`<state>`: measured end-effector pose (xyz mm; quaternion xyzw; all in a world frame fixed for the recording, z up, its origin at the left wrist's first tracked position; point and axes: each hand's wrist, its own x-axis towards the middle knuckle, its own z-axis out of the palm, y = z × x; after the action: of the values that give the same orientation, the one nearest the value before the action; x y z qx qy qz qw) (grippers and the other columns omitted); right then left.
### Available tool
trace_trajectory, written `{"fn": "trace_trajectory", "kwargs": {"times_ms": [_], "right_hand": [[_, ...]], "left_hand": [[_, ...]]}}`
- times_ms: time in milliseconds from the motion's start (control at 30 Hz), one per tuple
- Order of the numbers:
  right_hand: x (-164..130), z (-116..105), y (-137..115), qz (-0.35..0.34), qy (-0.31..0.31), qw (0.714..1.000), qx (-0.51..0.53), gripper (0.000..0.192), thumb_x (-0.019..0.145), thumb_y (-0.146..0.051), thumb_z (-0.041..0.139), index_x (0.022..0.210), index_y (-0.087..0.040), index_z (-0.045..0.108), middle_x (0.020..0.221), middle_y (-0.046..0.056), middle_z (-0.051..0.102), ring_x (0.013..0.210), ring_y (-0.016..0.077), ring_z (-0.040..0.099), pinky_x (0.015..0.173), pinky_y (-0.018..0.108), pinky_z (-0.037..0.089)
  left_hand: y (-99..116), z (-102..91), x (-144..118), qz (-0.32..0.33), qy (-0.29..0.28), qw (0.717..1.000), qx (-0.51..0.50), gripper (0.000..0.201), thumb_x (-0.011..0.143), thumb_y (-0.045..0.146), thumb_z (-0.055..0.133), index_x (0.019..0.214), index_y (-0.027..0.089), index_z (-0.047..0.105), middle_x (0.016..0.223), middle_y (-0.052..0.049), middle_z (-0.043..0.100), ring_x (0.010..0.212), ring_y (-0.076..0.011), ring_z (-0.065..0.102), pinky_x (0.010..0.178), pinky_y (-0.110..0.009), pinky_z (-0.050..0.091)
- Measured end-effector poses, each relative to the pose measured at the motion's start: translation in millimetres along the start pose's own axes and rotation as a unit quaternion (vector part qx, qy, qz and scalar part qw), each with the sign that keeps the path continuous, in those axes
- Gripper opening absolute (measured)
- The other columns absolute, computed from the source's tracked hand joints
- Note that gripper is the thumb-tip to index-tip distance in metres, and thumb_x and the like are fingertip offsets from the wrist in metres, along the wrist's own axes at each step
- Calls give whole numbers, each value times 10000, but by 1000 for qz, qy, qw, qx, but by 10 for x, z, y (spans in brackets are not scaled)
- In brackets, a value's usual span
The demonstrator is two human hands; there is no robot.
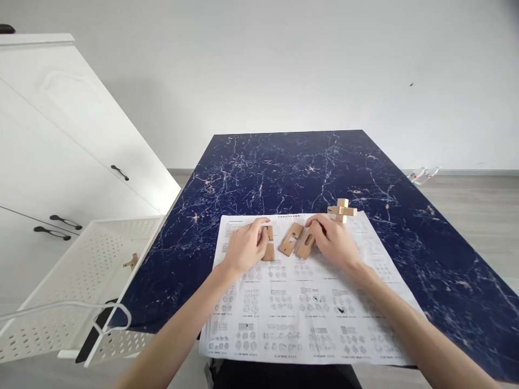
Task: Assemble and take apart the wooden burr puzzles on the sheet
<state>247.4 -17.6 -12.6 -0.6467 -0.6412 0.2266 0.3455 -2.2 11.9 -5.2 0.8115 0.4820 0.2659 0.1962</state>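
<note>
Three flat wooden puzzle pieces lie on a printed instruction sheet [279, 340]. My left hand [245, 247] has curled fingers gripping the left notched piece [268, 253], which it partly covers. In the middle, a notched piece [287, 246] lies tilted, apart from both hands. My right hand [334, 241] is closed at the upper right edge of the piece with a long slot [303, 250], its fingertips partly hidden. Just beyond that hand, a cross-shaped wooden block puzzle [343, 209] stands at the far edge of the sheet.
The sheet lies on a dark blue marble-patterned table [284, 167]. To the left are a white perforated basket [52, 281] with a small wooden piece [131, 261], a white cable [73, 304] and a white cabinet [73, 119]. Clear plastic objects [424, 174] are on the floor at right.
</note>
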Motion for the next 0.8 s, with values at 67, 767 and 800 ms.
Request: {"fn": "trace_trajectory", "kwargs": {"times_ms": [67,767,800], "right_hand": [[-1,36,17,-7,14,999,-52,300,1051,-345,427,991,-219,693,670,29,687,572,224,586,571,339,356],[-151,190,-209,-55,-53,989,127,292,1098,-395,474,1292,-240,627,1173,121,742,898,264,736,742,398,573],[-160,195,-223,-56,-63,986,142,294,1096,-386,474,1306,-242,621,1167,118,749,904,263,737,771,406,577]], "left_hand": [[-2,-1,-9,8,7,1000,0,269,1051,199,470,1256,193,644,697,20,607,599,-171,567,626,-298,406],[120,-46,-74,158,-118,980,-9,865,909,655,766,1583,252,402,1629,-170,456,1530,-395,397,1255,-586,384],[123,-41,-74,158,-117,981,-6,849,917,651,758,1584,261,406,1623,-163,469,1528,-392,404,1253,-589,385]]}}
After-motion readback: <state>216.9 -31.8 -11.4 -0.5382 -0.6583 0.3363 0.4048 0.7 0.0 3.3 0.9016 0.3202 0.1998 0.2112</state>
